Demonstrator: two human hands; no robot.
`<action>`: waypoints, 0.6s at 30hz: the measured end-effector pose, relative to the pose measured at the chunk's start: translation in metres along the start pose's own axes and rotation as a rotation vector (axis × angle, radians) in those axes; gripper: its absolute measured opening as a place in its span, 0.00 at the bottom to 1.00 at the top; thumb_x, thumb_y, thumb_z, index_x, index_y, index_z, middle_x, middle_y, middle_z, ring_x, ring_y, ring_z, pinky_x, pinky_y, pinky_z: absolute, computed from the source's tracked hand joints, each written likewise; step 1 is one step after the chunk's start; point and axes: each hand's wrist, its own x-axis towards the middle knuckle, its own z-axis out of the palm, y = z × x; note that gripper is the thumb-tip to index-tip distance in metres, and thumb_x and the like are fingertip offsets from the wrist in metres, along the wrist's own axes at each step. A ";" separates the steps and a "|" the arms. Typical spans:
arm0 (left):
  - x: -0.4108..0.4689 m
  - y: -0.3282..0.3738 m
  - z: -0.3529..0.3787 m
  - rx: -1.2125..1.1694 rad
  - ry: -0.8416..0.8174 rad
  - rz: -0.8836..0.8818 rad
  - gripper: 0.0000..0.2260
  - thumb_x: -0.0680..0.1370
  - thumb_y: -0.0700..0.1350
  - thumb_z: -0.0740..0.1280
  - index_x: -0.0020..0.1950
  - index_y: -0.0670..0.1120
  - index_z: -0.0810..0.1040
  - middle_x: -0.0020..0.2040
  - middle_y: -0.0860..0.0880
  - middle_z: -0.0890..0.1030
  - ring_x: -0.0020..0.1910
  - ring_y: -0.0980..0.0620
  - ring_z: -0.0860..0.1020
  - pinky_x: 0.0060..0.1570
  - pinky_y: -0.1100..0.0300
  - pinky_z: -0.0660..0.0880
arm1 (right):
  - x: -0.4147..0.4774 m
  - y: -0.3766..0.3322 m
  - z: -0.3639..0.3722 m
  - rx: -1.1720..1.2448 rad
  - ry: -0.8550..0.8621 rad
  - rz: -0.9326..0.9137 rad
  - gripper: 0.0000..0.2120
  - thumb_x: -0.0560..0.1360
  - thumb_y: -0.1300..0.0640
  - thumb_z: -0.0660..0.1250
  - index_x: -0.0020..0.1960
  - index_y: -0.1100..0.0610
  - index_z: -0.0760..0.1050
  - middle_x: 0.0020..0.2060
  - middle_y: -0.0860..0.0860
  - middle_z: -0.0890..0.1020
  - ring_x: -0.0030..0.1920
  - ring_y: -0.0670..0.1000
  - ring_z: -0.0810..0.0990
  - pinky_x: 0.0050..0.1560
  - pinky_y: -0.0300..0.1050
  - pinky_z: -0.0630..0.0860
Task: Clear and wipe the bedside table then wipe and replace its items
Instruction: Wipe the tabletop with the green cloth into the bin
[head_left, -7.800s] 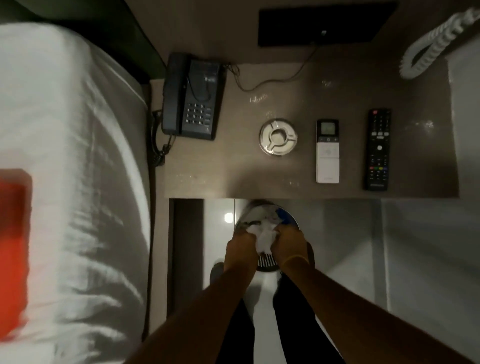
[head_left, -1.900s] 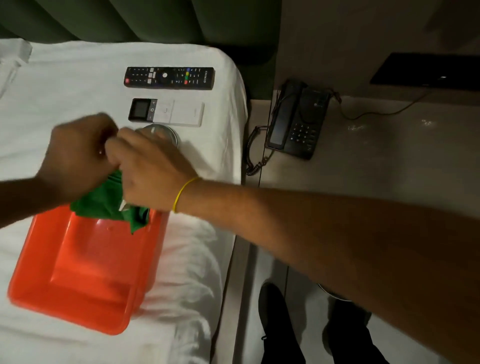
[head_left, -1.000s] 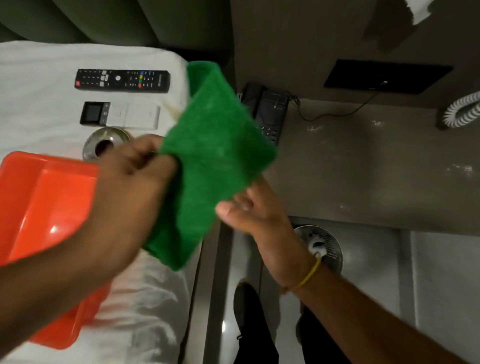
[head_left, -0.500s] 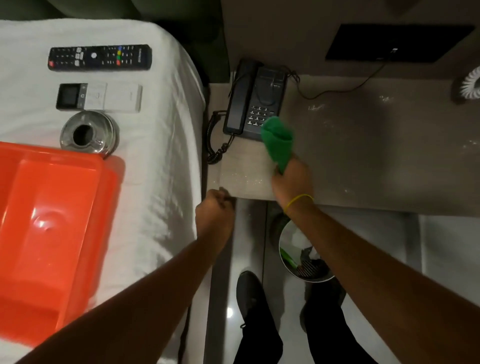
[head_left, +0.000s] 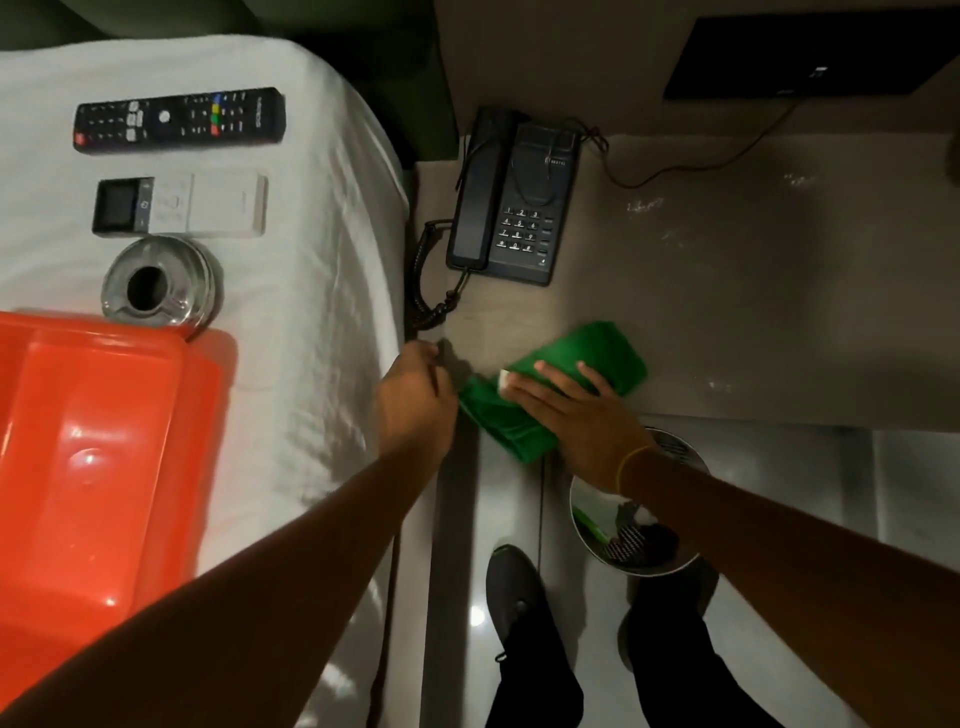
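Note:
A green cloth (head_left: 587, 348) lies on the front left corner of the grey bedside table (head_left: 727, 312), partly over its edge. My right hand (head_left: 576, 415) presses flat on the cloth, fingers spread. My left hand (head_left: 413, 400) is at the table's corner, its curled fingers pinching the cloth's left end. A dark telephone (head_left: 519, 208) stands at the table's back left, its coiled cord hanging beside the bed. On the white bed (head_left: 311, 260) lie a black TV remote (head_left: 179, 120), a white remote (head_left: 182, 205) and a glass ashtray (head_left: 158, 283).
An orange plastic tub (head_left: 93, 441) sits on the bed just in front of the ashtray. A round waste bin (head_left: 623, 540) with rubbish stands on the floor under my right forearm, beside my shoe (head_left: 519, 587). A thin cable (head_left: 675, 169) runs across the table's back.
The remotes and ashtray went from the table to the bed. I took the green cloth from the orange tub. My right hand has now laid it flat on the table corner, and my left hand has reached its end.

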 end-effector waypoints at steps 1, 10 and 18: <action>-0.001 0.000 0.002 0.005 0.015 0.003 0.10 0.86 0.47 0.61 0.66 0.49 0.76 0.53 0.50 0.82 0.51 0.52 0.83 0.50 0.54 0.84 | -0.009 0.013 -0.001 -0.006 0.001 0.040 0.45 0.73 0.61 0.64 0.81 0.43 0.42 0.82 0.41 0.49 0.82 0.52 0.49 0.79 0.65 0.51; -0.001 0.000 0.028 0.068 0.033 0.265 0.15 0.86 0.44 0.59 0.72 0.47 0.74 0.63 0.45 0.82 0.60 0.47 0.82 0.59 0.51 0.82 | 0.042 -0.042 -0.008 0.238 0.132 0.387 0.44 0.71 0.57 0.63 0.81 0.45 0.45 0.82 0.42 0.49 0.82 0.57 0.46 0.77 0.70 0.49; 0.018 0.041 0.077 0.070 -0.027 0.546 0.19 0.86 0.44 0.61 0.77 0.41 0.73 0.77 0.40 0.74 0.78 0.44 0.72 0.79 0.50 0.69 | -0.026 0.079 -0.004 -0.024 0.021 0.121 0.46 0.73 0.50 0.67 0.81 0.42 0.41 0.82 0.42 0.49 0.82 0.54 0.49 0.77 0.66 0.53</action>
